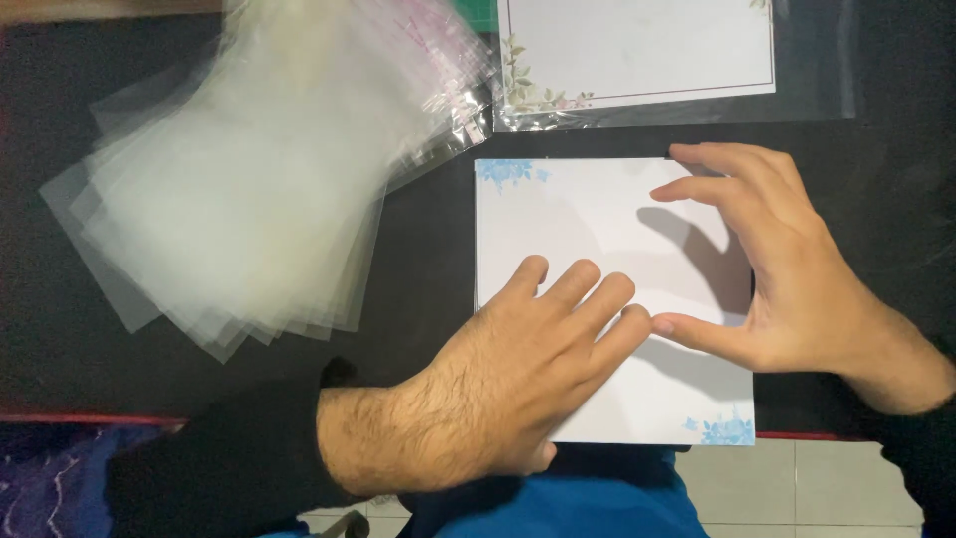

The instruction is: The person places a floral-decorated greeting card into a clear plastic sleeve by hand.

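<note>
Stack of white cards [607, 234] with blue flower corners lies on the black table [428, 279], near its front edge. Left hand [498, 389] rests flat on the stack, fingers spread, gripping nothing. Right hand [777, 269] is open, fingertips and thumb against the stack's right side. Step in hand, by judgement: squaring the stack. Fanned clear sleeves [239, 179] lie to the left; a sleeved card [647, 50] lies behind

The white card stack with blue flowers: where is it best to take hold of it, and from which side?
Probably at its right edge, coming from the right. The card stack lies flat on the black table; the right hand already brackets that edge, while the left hand presses the sheets down.
</note>
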